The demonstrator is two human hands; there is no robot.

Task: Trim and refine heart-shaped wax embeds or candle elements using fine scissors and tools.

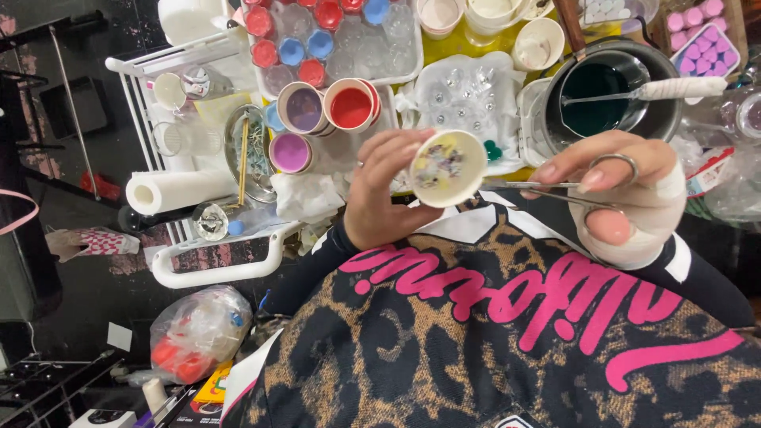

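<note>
In left hand (380, 194), white cup (449, 168) (speckled inside)

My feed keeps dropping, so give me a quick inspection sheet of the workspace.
Surface: yellow-covered table, crowded.
Job's things: small white cup with mixed bits inside; metal scissors.
Clutter: cups of purple and red, clear mould tray, pot of dark green liquid with spoon, paper towel roll.
Hands: left hand holds the cup; right hand, bandaged, holds the scissors.
Cables: nothing seen.
Surroundings: white cart, plastic bag on dark floor.
</note>
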